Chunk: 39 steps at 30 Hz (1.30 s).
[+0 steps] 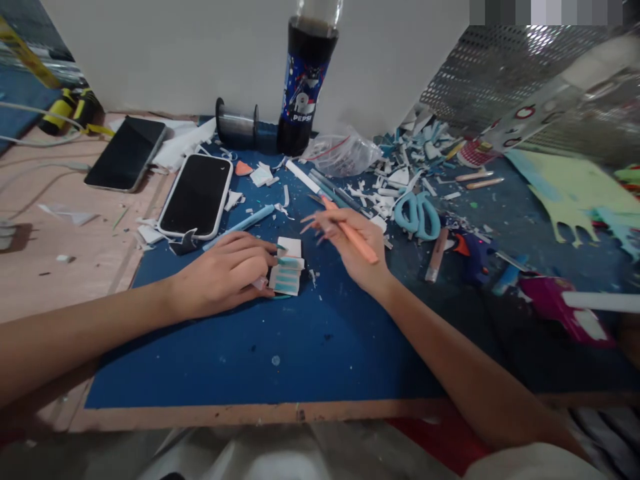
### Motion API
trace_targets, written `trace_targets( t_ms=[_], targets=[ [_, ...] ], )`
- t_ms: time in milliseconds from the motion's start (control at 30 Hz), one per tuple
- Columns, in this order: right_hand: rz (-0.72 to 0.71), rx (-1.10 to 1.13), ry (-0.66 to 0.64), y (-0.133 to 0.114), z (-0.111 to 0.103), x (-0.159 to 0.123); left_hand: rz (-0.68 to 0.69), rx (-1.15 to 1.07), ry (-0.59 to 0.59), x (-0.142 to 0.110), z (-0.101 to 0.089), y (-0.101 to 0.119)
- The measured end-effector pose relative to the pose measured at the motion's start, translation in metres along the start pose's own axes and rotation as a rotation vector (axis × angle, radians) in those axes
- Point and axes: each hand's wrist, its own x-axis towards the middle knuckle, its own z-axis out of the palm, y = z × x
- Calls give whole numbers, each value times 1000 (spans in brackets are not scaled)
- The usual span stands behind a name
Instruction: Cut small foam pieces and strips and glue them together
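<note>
My left hand (225, 270) lies on the blue cutting mat (240, 347), fingers pressed against a small white foam piece with teal stripes (287, 272), holding it down. My right hand (350, 247) is just right of that piece and grips an orange craft knife (350, 233), whose tip points up and left; the free fingers are spread and blurred. A light blue pen (245, 223) lies just above my left hand.
Two phones (197, 195) (126, 153) lie at the left. A Pepsi bottle (304, 80) and a wire spool (237, 125) stand at the back. Blue scissors (417, 213), foam scraps (400, 167), a plastic bag (343, 153), a glue gun (475, 250) and cut paper (570, 190) crowd the right.
</note>
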Motion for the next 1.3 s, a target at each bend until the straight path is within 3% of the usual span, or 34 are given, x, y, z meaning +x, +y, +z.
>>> trace_targets(
  t_ms=[133, 267, 500, 633, 767, 900, 967, 1067, 1167, 1300],
  targets=[
    [-49, -38, -234, 2, -3, 1, 10, 22, 3, -1, 0, 0],
    [-78, 41, -366, 4, -10, 5, -17, 40, 61, -3, 0, 1],
    [-68, -7, -476, 4, -18, 7, -153, -83, 40, -5, 6, 12],
    [-87, 3, -471, 3, -21, 6, -186, -157, 56, -7, 8, 20],
    [-90, -9, -470, 2, -23, 5, -165, -173, 213, -2, 1, 11],
    [-101, -29, -518, 1, -28, 5, -375, 25, 468, 16, -3, -16],
    [-107, -38, -539, 0, -31, 5, -422, 172, 489, 25, -2, -28],
    [-104, -58, -543, -1, -35, 5, -329, 311, 408, 31, 4, -28],
    [-94, -18, -496, -1, -36, 5, -208, 247, 274, 27, 9, -11],
    [-61, 51, -221, 3, -34, 8, -173, 35, 50, 24, 13, 2]
  ],
)
